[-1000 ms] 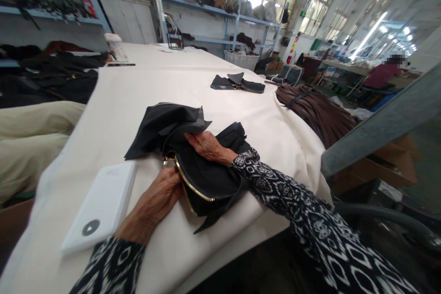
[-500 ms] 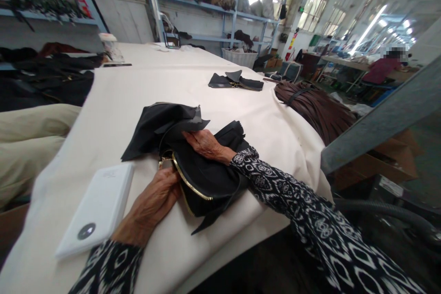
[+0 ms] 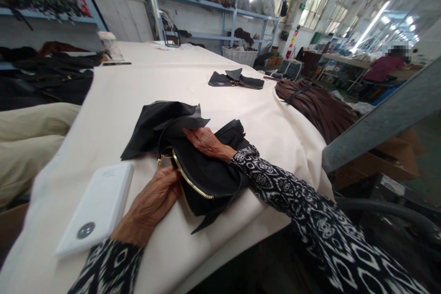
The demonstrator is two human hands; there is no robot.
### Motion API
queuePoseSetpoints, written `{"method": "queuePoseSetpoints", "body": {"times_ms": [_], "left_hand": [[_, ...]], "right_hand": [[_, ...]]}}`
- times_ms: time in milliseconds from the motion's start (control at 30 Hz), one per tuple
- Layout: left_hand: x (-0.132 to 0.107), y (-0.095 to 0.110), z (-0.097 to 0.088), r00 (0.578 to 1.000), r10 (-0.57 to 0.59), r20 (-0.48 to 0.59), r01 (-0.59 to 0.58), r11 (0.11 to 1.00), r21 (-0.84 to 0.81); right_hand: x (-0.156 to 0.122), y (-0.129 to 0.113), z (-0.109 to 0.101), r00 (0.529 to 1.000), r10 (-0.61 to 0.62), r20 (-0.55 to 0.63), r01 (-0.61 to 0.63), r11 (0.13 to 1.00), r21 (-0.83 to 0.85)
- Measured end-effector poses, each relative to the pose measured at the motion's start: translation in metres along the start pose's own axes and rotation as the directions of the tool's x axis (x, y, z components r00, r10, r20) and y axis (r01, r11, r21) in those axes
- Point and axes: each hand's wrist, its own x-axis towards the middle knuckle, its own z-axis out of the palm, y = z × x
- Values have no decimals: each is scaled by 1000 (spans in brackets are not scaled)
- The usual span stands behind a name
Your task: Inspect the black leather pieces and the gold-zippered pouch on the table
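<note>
A black leather bag [image 3: 203, 179] with a gold zipper [image 3: 189, 181] lies on the cream-covered table [image 3: 144, 78], a loose black flap [image 3: 161, 126] rising from its far side. My left hand [image 3: 153, 197] grips the bag's near corner by the zipper end and a small metal fitting. My right hand [image 3: 206, 142] lies across the top, its fingers curled over the leather. A white power bank [image 3: 94, 209] sits just left of my left hand, apart from it.
Farther along the table lie another black leather piece [image 3: 236, 79] and a bundle of brown leather strips [image 3: 315, 110]. A grey metal beam [image 3: 382, 128] crosses at right. Dark goods and beige fabric lie left; blue shelves stand behind. A person in a red top [image 3: 384, 69] sits far right.
The view has shifted slightly. My hands and the bag have stayed almost where they were, with the zipper end a little higher in my left hand.
</note>
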Motion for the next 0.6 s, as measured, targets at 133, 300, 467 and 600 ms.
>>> {"method": "queuePoseSetpoints", "body": {"times_ms": [133,300,467,600], "left_hand": [[-2,4,6,1000,12,-26,-11,1000,19],[0,2,4,999,25,-36,-24,1000,4],[3,-1,-1,1000,9,-19,-9,999,-39],[3,2,-4,998,55,-39,-57,996,-66]], "right_hand": [[0,1,-1,1000,8,9,-8,1000,7],[1,4,2,1000,8,8,-8,1000,-2],[-2,-1,-5,1000,13,-9,-13,999,-38],[-7,-16,-30,963,1,-270,-11,999,-34]]}}
